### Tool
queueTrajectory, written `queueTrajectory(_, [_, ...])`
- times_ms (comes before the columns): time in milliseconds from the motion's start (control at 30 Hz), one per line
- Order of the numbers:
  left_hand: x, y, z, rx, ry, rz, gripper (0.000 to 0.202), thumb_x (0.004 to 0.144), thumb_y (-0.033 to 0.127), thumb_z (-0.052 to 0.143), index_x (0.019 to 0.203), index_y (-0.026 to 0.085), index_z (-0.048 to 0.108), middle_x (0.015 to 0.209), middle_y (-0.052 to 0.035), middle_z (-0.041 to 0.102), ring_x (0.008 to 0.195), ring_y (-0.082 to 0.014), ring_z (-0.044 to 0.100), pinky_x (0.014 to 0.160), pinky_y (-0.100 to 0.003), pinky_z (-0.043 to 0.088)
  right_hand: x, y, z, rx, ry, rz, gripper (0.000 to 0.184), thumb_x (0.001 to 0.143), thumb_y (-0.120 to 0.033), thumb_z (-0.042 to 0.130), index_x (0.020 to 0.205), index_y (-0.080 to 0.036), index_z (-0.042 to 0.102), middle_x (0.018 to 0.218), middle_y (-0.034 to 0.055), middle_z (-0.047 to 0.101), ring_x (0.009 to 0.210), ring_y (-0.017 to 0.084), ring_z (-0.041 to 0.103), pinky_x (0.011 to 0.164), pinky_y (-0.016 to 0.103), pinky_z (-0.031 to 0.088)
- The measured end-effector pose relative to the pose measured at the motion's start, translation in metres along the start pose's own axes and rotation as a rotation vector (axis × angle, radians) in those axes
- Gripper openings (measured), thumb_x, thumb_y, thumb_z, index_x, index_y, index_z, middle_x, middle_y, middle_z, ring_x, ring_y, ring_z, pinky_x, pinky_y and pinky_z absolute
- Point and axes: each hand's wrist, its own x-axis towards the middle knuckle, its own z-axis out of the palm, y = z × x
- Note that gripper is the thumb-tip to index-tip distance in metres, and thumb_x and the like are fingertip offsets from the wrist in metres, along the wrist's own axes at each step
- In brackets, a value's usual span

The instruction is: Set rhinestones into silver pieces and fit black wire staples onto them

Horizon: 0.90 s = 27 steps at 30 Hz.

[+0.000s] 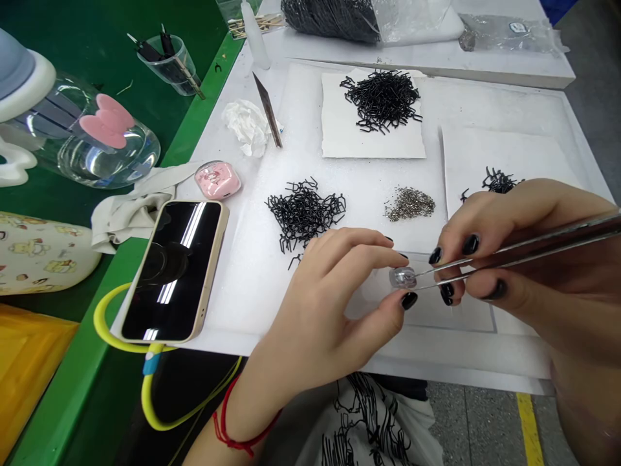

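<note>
My left hand (320, 304) pinches a small shiny silver piece (402, 277) between thumb and fingertips, low over a white foam sheet (233, 291). My right hand (514, 259) grips long steel tweezers (533, 249), whose tips touch that piece. A heap of bent black wire pieces (305, 213) lies just beyond my left hand. Further back, a larger black heap (382, 100) rests on a white card (339, 129). A pile of tiny silver grains (410, 204) sits nearby, and my right hand partly hides a smaller black heap (499, 181).
A phone (172, 272) and pink round case (218, 180) lie left of the foam, near a crumpled tissue (247, 127) and pointed blade (268, 110). A water bottle (82, 133), tool cup (167, 65) and bagged black pieces (330, 16) stand further off. The bench's green edge runs left.
</note>
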Motion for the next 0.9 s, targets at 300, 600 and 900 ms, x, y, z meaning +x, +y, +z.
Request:
queueTrajectory(300, [-0.0003, 0.001, 0.0008, 0.001, -0.001, -0.008, 0.018, 0.09, 0.017, 0.065, 0.108, 0.016, 0.064, 0.112, -0.0098, 0.066, 0.108, -0.0223, 0.062, 0.095, -0.04, 0.048, 0.0016, 0.0014, 0.0011, -0.014, 0.008, -0.003, 0.016, 0.084, -0.013, 0.075, 0.09, -0.024, 0.066, 0.08, 0.0002, 0.065, 0.078, 0.018, 0.067, 0.063, 0.029, 0.061])
queueTrajectory(600, [-0.001, 0.0013, 0.0001, 0.003, -0.006, -0.012, 0.018, 0.09, 0.017, 0.065, 0.109, 0.015, 0.064, 0.113, -0.0099, 0.065, 0.109, -0.0217, 0.062, 0.097, -0.039, 0.048, 0.0016, -0.0006, 0.0, 0.012, 0.007, 0.005, 0.015, 0.084, -0.013, 0.076, 0.091, -0.022, 0.065, 0.087, 0.0014, 0.066, 0.077, 0.014, 0.067, 0.066, 0.023, 0.061])
queueTrajectory(900, [-0.0005, 0.0004, -0.0003, 0.002, -0.002, -0.013, 0.018, 0.09, 0.017, 0.065, 0.109, 0.017, 0.064, 0.114, -0.0095, 0.066, 0.109, -0.0225, 0.062, 0.096, -0.04, 0.049, 0.0016, 0.0001, 0.0017, 0.008, 0.004, 0.004, 0.015, 0.084, -0.013, 0.075, 0.09, -0.023, 0.066, 0.083, 0.0009, 0.066, 0.076, 0.016, 0.067, 0.065, 0.026, 0.061])
